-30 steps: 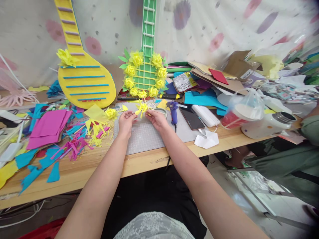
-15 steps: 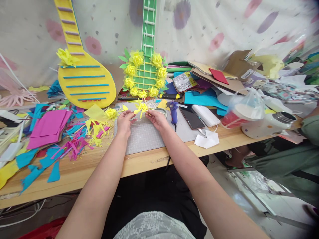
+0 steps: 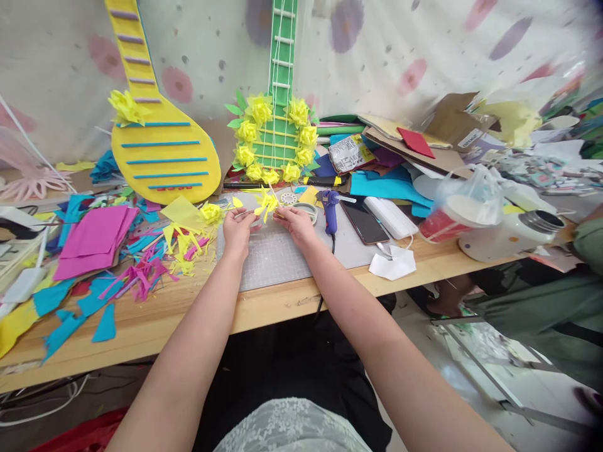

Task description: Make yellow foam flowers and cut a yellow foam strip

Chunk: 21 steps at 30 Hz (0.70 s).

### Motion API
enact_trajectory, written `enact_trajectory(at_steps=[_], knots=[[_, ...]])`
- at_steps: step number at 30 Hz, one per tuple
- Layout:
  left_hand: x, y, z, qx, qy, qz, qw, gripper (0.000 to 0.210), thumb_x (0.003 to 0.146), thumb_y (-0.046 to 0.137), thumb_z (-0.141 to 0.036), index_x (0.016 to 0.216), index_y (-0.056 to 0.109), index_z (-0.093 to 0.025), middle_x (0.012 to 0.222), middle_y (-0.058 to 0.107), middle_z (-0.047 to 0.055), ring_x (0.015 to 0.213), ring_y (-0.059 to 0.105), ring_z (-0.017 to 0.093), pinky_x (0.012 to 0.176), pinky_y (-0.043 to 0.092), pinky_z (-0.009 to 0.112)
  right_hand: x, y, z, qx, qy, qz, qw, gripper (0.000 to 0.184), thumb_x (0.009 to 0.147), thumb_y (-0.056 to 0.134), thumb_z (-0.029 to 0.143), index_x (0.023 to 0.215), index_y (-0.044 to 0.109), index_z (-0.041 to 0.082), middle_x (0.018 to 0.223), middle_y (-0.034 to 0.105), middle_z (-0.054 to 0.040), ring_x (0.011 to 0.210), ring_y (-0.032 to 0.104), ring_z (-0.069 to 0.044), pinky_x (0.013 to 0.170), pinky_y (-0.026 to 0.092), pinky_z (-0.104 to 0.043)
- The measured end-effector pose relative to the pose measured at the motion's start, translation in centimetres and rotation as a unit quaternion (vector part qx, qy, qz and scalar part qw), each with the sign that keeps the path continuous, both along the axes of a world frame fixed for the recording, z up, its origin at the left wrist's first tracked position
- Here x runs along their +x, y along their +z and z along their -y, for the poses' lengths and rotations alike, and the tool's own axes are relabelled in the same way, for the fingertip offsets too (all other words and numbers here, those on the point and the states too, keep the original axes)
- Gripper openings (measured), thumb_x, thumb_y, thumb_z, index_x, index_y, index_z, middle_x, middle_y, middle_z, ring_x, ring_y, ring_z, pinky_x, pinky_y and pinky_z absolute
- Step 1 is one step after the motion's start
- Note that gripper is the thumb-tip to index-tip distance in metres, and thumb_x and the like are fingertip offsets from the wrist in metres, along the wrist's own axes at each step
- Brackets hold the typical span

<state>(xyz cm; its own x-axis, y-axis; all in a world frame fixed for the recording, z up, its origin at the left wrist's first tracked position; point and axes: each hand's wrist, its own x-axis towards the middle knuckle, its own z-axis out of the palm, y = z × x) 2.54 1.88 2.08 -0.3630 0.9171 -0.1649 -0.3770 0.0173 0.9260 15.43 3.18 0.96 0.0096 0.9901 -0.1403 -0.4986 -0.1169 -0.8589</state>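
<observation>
Above the grey cutting mat (image 3: pixel 276 260), my two hands are close together around a yellow paper flower (image 3: pixel 266 201). My left hand (image 3: pixel 238 232) pinches a small yellow petal (image 3: pixel 257 211) at the flower's left side. The fingers of my right hand (image 3: pixel 296 225) are closed on the flower from the right, by what looks like a thin pale stick. Just behind stands a green paper guitar (image 3: pixel 281 147) ringed with yellow flowers. A blue glue gun (image 3: pixel 330 213) rests right of my right hand.
Yellow guitar-like cutout (image 3: pixel 164 154) leans at back left. Magenta sheets (image 3: pixel 97 243) and paper scraps (image 3: pixel 141 276) cover the left side. Right are a phone (image 3: pixel 365 221), a white power bank (image 3: pixel 390 218), a bagged cup (image 3: pixel 459 216) and an open bottle (image 3: pixel 511 235). A person sits far right.
The whole view has shifted slightly. Both hands stay at the flower with almost the same grip, and the petal remains against its left side.
</observation>
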Motion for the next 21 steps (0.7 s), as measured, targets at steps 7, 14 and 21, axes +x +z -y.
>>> enact_trajectory(at_steps=[7, 14, 21], knots=[[0.06, 0.00, 0.17, 0.012, -0.027, -0.019, 0.999, 0.027, 0.060, 0.066, -0.015, 0.080, 0.048, -0.018, 0.070, 0.061, -0.001, 0.065, 0.064, 0.013, 0.055, 0.051, 0.023, -0.12, -0.17, -0.03, 0.003, -0.011, -0.009, 1.000, 0.013, 0.064, 0.071, 0.020, 0.056, 0.062, 0.016, 0.062, 0.063, 0.0015, 0.067, 0.060, -0.009, 0.078, 0.051, -0.026], [0.28, -0.20, 0.30, 0.073, -0.033, -0.069, 0.994, 0.024, 0.061, 0.065, -0.019, 0.080, 0.050, -0.019, 0.068, 0.060, -0.002, 0.063, 0.062, 0.011, 0.053, 0.049, 0.020, -0.10, -0.15, -0.14, -0.004, -0.030, -0.031, 0.999, 0.010, 0.065, 0.071, 0.018, 0.059, 0.063, 0.016, 0.065, 0.064, 0.0003, 0.069, 0.061, -0.010, 0.080, 0.052, -0.026], [0.16, -0.35, 0.29, 0.074, -0.044, -0.069, 0.994, 0.025, 0.060, 0.067, -0.018, 0.080, 0.050, -0.019, 0.071, 0.059, -0.002, 0.065, 0.062, 0.012, 0.053, 0.049, 0.021, -0.11, -0.31, -0.13, 0.004, -0.039, -0.033, 0.999, 0.010, 0.065, 0.071, 0.019, 0.059, 0.064, 0.016, 0.066, 0.065, -0.0001, 0.073, 0.063, -0.011, 0.081, 0.052, -0.026]])
